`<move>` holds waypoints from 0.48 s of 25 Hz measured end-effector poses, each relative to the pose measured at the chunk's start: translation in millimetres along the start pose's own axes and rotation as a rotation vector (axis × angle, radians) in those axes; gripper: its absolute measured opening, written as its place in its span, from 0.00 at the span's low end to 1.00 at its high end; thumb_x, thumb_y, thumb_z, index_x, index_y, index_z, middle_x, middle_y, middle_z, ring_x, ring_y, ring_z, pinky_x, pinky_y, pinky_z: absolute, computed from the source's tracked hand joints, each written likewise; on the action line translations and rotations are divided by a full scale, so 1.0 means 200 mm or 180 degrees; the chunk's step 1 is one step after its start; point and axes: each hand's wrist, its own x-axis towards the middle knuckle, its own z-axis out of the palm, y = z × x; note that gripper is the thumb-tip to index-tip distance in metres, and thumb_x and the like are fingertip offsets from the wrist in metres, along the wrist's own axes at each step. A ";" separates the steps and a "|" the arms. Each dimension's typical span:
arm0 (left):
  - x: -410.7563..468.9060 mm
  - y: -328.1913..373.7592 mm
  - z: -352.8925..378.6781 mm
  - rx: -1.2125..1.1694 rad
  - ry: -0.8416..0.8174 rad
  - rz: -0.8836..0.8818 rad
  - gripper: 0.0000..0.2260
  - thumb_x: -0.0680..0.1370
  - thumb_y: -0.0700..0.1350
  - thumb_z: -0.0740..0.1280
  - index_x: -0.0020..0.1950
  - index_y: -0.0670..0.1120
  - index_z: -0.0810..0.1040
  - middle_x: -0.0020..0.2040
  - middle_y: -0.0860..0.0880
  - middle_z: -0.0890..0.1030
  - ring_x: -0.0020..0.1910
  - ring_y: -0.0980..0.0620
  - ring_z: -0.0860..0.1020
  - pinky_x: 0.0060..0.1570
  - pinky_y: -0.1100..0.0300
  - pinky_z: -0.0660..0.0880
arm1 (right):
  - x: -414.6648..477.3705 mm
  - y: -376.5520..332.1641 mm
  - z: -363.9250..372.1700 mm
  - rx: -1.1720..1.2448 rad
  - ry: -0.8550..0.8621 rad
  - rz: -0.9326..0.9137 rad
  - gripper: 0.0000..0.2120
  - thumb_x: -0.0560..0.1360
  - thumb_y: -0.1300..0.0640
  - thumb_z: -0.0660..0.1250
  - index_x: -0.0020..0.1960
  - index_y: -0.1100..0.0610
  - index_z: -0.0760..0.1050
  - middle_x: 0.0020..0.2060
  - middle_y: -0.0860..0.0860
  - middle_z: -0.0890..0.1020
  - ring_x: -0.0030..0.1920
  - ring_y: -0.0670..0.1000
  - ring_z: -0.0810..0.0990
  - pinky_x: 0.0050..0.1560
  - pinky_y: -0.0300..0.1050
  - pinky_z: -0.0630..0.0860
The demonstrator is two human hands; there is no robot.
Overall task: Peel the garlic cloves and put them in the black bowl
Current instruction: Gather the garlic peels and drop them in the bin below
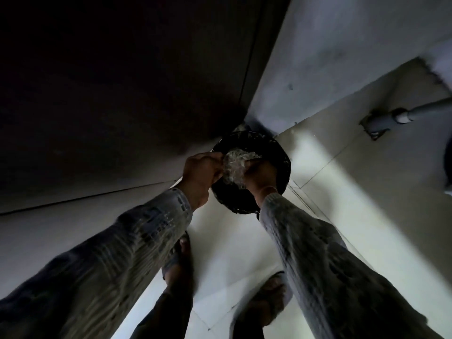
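Observation:
I am looking straight down at a round black container standing on the floor in a corner. Over its opening both hands hold a pale, flaky clump of garlic skins. My left hand grips the clump from the left with curled fingers. My right hand grips it from the right, partly inside the container's rim. More pale flakes cling to the far inner rim. No whole garlic cloves are visible. The picture is dim and motion-blurred.
A dark panel rises on the left and a pale wall on the right, meeting behind the container. A grey pipe comes out of the right wall. Two feet in sandals stand on the light tiled floor.

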 end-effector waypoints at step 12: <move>0.02 -0.02 0.11 0.0223 -0.0191 0.0000 0.09 0.83 0.38 0.64 0.61 0.41 0.81 0.46 0.47 0.84 0.42 0.51 0.81 0.39 0.62 0.80 | 0.01 0.00 0.00 0.1496 0.0077 0.0693 0.15 0.82 0.52 0.63 0.62 0.59 0.81 0.60 0.55 0.84 0.62 0.58 0.81 0.64 0.53 0.76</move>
